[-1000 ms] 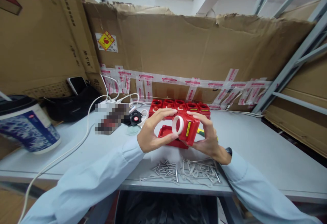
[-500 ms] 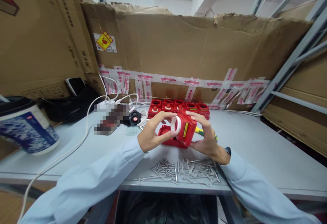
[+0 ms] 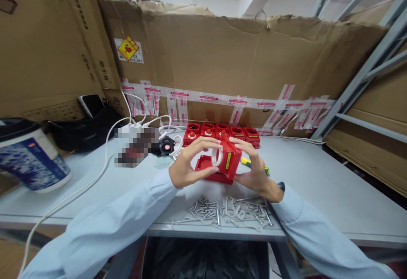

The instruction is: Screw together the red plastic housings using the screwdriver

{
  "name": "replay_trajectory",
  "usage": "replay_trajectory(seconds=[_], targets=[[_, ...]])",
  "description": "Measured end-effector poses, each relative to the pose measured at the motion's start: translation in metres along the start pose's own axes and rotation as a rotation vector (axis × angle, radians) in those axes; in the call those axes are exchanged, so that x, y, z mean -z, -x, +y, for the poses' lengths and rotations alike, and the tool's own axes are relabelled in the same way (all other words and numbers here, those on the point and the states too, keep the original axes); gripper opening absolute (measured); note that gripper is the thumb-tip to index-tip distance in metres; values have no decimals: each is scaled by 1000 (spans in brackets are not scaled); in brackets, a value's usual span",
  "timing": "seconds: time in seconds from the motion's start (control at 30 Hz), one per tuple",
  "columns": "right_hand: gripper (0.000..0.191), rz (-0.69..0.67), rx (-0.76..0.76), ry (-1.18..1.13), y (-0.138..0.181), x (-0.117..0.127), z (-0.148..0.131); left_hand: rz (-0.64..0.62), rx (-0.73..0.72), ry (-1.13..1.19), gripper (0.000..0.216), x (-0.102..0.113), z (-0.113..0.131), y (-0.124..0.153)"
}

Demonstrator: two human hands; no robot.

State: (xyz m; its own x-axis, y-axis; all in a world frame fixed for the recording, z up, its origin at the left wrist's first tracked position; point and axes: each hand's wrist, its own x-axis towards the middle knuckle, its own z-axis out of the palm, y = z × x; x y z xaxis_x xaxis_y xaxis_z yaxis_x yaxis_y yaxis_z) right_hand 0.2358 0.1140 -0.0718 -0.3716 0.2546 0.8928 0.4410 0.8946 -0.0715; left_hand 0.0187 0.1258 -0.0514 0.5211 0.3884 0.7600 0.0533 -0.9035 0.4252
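Observation:
Both hands hold a red plastic box (image 3: 229, 159) with a yellow label, lifted just above the grey table (image 3: 318, 185). My left hand (image 3: 186, 164) pinches a white ring (image 3: 217, 157) against the box's left face, thumb below and fingers over the top. On the other side my right hand (image 3: 252, 166) grips the box, fingers curled over its top edge. A flat red lid (image 3: 208, 170) lies on the table right under the box. Behind them stands a row of several red boxes (image 3: 222, 132).
A pile of metal screws and clips (image 3: 227, 213) lies near the front edge. A yellow-green screwdriver (image 3: 254, 165) rests by my right hand. White cables (image 3: 104, 160), a power strip, a black bag with a phone (image 3: 92, 122) and a blue-white bucket (image 3: 30, 158) occupy the left. Cardboard walls stand behind.
The box and both hands have drifted slightly left and back. The grips look the same, with the white ring still pressed to the box.

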Motion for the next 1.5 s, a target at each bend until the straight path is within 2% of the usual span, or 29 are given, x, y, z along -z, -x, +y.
replay_trajectory(seconds=[0.07,0.13,0.2,0.33,0.57,0.77,0.83,0.93,1.03,1.2,1.4,1.5], targets=[[83,-2,0,1,-1,0,-1,40,68,58,49,-1,-1,0],[84,-12,19,1,-1,0,-2,72,171,81,36,-3,-3,1],[85,-33,46,-2,-2,0,-4,75,211,52,23,-4,-5,1],[84,-41,77,10,-2,0,-4,77,155,28,25,-1,-8,0],[81,-39,47,28,-2,0,-4,79,150,33,31,1,-4,2],[81,-16,25,31,-1,0,-1,48,-68,-44,36,-1,1,0],[80,-5,11,36,-1,0,-1,80,-101,-76,43,-1,2,0],[81,-15,22,30,-1,-1,-3,139,-1,-66,47,-2,1,2],[81,-25,47,6,-2,0,-6,112,140,-38,31,-4,-2,3],[81,-34,53,15,-3,1,-7,118,85,-74,28,-3,-2,1],[81,-37,60,14,-2,1,-5,91,171,-58,32,-2,4,2],[80,-35,48,31,-1,1,-2,56,62,-93,37,-1,3,1]])
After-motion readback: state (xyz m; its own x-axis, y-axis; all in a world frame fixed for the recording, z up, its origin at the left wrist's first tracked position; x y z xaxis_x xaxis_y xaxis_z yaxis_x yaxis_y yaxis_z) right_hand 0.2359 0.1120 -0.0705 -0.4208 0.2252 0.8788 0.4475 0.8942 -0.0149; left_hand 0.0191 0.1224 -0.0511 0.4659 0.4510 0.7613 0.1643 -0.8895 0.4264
